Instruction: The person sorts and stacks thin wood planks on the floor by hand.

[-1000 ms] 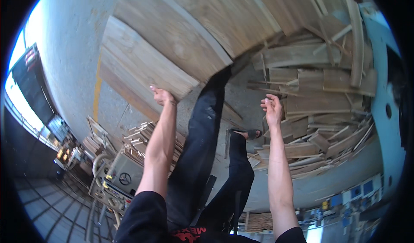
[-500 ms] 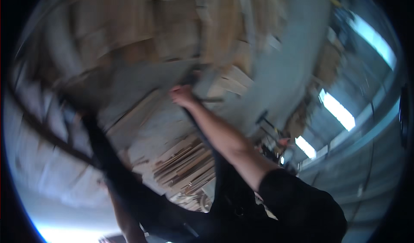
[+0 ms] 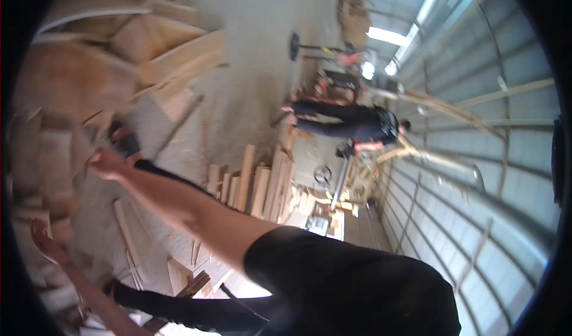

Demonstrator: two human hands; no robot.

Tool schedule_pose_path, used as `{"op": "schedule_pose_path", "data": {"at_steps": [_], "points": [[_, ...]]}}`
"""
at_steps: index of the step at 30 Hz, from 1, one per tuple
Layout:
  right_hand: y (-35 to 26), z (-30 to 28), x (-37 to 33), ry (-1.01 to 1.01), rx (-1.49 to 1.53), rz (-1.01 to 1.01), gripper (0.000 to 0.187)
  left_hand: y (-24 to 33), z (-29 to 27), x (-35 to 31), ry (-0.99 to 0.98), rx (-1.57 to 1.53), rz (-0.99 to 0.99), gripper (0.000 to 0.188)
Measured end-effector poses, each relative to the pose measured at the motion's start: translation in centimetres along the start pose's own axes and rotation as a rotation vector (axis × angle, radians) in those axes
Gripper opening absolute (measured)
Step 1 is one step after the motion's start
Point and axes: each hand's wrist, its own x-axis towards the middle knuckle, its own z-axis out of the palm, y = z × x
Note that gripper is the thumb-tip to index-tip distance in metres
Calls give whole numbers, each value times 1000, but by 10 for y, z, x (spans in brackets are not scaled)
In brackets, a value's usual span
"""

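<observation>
My right hand (image 3: pixel 107 164) hangs at the end of my bare forearm, its fingers curled closed with nothing showing in them. It is nearest to my sandalled foot (image 3: pixel 124 140) and the large wooden slabs (image 3: pixel 77 77). Lower down at the left, my left hand (image 3: pixel 47 243) is held out with its fingers apart and holds nothing visible. Behind it lie pale wood pieces (image 3: pixel 56 175), blurred near the rim. Neither hand visibly touches the wood.
The view is strongly tilted. Upright wooden boards (image 3: pixel 256 184) stand in a row past my right arm. Loose sticks (image 3: pixel 126 232) lie on the concrete floor (image 3: pixel 238 56). Farther off, a person in dark clothes (image 3: pixel 351 121) stands near a round wheel (image 3: pixel 322 175).
My view has swung right and tilted, bringing the other person and upright boards into sight. Both hands now appear farther left in the picture. The left hand shows more clearly.
</observation>
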Motion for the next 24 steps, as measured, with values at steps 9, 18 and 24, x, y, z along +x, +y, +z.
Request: {"op": "schedule_pose_path", "data": {"at_steps": [9,18,24], "points": [[-18,-203,45,376,28,-68,31,81,356,171,-618,-404,-233,56],[-10,-280,51,573,-449,-434,60,52,370,112,-281,-250,-8,61],[-5,-328,5,136,-304,-65,67,159,343,1,-186,782,373,74]]}}
